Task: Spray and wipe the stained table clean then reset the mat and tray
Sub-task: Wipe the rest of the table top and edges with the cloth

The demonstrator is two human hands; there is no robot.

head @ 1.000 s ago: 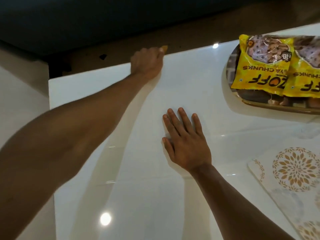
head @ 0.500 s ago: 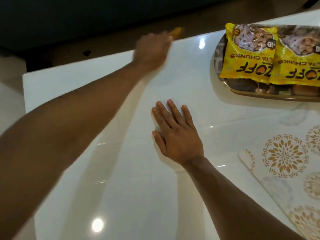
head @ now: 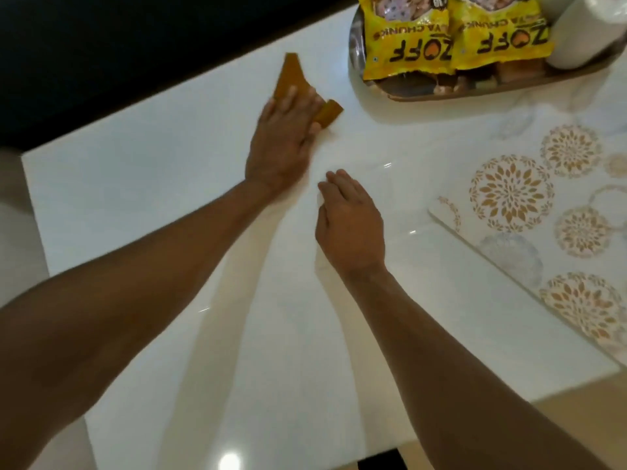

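White tabletop [head: 169,205] gleams, no stain visible. Left hand [head: 281,137] has swept its orange cloth [head: 291,76] in from the far edge, pressing it flat-fingered; right hand [head: 349,222] rests open. Tray [head: 441,95] at one o'clock, mat [head: 529,212] at three: wiping likely nearly done.

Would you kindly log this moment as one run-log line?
stage: wiping | left hand: presses cloth on table | right hand: flat on table | tray, mat: at right
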